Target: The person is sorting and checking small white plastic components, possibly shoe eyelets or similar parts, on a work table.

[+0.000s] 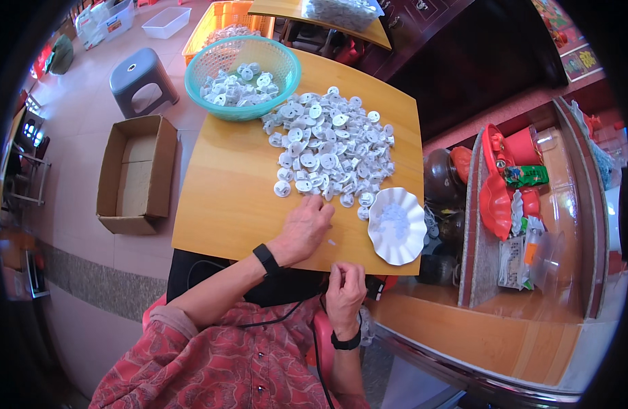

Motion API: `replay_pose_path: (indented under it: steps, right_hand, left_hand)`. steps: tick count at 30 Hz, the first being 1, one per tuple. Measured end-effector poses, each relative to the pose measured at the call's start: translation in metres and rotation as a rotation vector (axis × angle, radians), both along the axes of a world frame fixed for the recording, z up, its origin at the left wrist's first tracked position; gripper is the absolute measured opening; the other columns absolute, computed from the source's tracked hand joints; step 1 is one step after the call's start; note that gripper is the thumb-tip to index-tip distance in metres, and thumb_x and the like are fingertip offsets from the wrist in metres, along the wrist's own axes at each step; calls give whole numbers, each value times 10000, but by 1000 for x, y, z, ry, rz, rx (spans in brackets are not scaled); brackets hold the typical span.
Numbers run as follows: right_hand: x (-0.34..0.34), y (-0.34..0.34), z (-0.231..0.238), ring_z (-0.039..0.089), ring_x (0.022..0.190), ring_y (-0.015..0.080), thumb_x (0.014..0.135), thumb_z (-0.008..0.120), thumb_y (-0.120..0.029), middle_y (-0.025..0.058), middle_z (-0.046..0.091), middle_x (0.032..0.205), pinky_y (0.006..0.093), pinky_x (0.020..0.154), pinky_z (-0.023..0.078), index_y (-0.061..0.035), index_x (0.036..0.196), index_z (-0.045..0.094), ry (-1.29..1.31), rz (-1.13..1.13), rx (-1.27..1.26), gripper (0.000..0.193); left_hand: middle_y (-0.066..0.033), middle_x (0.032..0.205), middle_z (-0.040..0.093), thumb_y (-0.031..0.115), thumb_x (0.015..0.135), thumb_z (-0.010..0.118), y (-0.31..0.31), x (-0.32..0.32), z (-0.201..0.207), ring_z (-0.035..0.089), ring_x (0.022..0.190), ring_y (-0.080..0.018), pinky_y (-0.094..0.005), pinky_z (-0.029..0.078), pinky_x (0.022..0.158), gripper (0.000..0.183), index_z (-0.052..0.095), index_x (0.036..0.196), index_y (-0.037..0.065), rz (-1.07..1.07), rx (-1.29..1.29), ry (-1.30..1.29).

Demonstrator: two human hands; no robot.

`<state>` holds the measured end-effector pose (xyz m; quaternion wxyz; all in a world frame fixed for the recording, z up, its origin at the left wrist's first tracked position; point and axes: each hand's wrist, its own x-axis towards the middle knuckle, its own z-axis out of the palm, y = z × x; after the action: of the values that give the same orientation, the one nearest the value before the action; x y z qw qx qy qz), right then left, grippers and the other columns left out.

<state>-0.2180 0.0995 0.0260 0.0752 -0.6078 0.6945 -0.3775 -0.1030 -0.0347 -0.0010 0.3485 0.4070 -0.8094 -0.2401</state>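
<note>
My left hand [304, 230] is over the wooden table [225, 198], its curled fingertips at the near edge of a heap of small white plastic round-faced parts [327, 140]. Whatever those fingertips hold, if anything, is hidden. At the table's front edge my right hand [344, 294] is closed in a pinch, thumb against forefinger; I cannot make out what is in it. A tiny pale piece [332, 242] lies on the wood between the hands. Right of them, a white scalloped plate [414, 245] holds many small pale bits.
A turquoise mesh basket [198, 95] with more white parts stands at the table's far left. On the floor to the left are an open cardboard box [106, 184] and a grey stool [133, 71]. Shelving [472, 225] with red items and packets borders the right side.
</note>
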Motion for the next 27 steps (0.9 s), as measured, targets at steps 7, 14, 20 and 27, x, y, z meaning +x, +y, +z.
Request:
replay_pose_path:
  steps: [7,14,20,27]
  right_hand:
    - [8,-11,8,609,699,188,922,643,-33,100,626,841,318,644,502,17,972,594,-343,-122,52,86]
    - [31,-29,32,571,662,65,941,634,-58,26,617,779,215,625,496,12,951,601,-805,-116,63,78]
    - [35,-35,17,584,774,72,928,650,-23,9,610,885,240,655,493,16,956,615,-802,-38,57,59]
    - [38,-38,24,589,710,128,888,687,-44,68,610,887,269,630,485,9,897,634,-403,-37,-49,76]
  left_hand:
    - [-88,805,640,137,893,692,9,28,28,658,688,-195,-329,527,616,200,558,970,9,-69,703,367]
    - [-25,893,681,191,962,661,22,54,24,647,742,-84,-229,542,663,226,639,1100,14,-170,1089,851]
    - [-90,1133,675,153,996,602,31,68,26,680,945,-136,-258,558,857,376,567,1341,7,-301,1284,992]
    - [-124,1264,629,90,999,572,34,75,15,638,1128,-198,-304,526,998,369,548,1355,-2,-399,1305,1143]
